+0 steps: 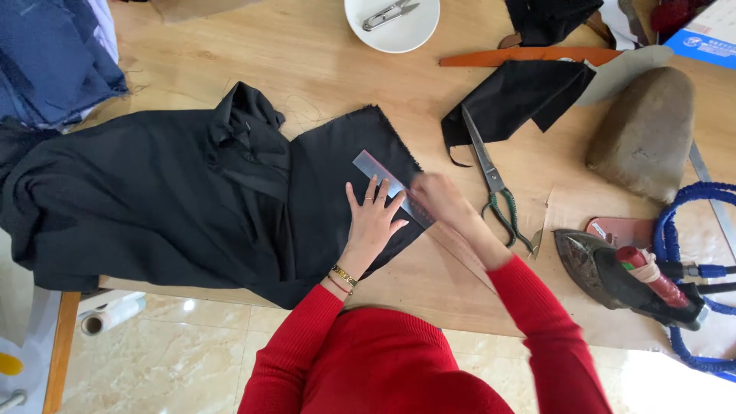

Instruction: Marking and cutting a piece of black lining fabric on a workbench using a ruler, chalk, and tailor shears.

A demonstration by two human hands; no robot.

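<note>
The black cloth (192, 199) lies on the table (307, 61), and the clear ruler (383, 180) on its right edge may slide, because the cloth bunches at the left. The left hand (372, 222) presses flat with open fingers. The right hand (438, 198) is blurred; I cannot tell its grip.

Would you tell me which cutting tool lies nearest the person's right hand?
The large green-handled scissors, just beside the right hand; the small snips sit far off in the white bowl.
</note>
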